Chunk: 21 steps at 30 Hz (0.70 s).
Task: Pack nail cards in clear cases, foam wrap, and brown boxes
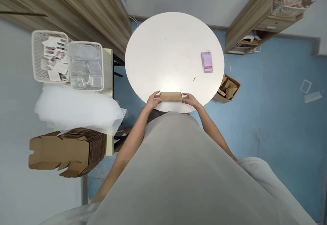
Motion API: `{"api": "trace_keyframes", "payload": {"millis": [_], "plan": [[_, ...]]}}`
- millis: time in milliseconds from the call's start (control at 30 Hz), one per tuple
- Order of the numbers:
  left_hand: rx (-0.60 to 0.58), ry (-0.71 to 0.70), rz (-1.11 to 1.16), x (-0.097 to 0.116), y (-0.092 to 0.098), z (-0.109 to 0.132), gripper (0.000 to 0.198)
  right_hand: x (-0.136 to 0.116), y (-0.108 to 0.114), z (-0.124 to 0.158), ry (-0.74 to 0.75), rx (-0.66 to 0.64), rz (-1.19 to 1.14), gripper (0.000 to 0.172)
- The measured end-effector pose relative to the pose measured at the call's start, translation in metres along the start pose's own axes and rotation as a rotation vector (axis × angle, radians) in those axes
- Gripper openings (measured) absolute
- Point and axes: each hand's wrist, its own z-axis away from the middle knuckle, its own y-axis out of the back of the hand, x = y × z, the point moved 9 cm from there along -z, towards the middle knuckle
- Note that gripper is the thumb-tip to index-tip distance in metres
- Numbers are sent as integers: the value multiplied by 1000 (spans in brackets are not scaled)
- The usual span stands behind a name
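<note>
Gray shirt (176, 170) hogs most of the near side, and just past it is a round white table (158, 47). Small cardboard box (170, 96) is right by the table's near edge, long axis running left to right. Left hand (153, 101) has the left end, right hand (189, 99) has the right end, so honestly neither one's nearer, the box is smack in between. Grip-wise, looks like thumb and fingers bent around each end, both hands holding it. Can't tell if the box is resting on the tabletop or up off it a bit. Farther off to the right on the table there's a blurred purple thing (207, 61), well apart from the hands. On the floor to the right, a carton (221, 99) with cardboard pieces in it. Over left: flattened boxes (61, 151) stacked near, white sheets (79, 105) beyond them.
</note>
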Motion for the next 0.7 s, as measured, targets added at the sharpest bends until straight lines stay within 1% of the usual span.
{"api": "trace_keyframes", "payload": {"millis": [100, 267, 367, 433, 533, 633, 700], "plan": [[28, 30, 16, -5, -7, 14, 80, 3, -7, 6, 46, 27, 19, 58], [110, 0, 85, 0, -12, 36, 51, 7, -9, 20, 60, 131, 0, 48], [150, -24, 117, 8, -9, 45, 45, 4, -7, 26, 69, 163, -38, 45], [157, -54, 176, 15, -8, 50, 48, -1, -7, 30, 109, 169, -81, 46], [155, -76, 271, 20, -7, 58, 57, -8, -8, 40, 194, 182, -173, 50], [142, -72, 294, 18, -9, 72, 66, -9, -10, 56, 253, 205, -237, 54], [142, -78, 328, 14, -11, 84, 68, -6, -14, 69, 261, 212, -261, 57]]}}
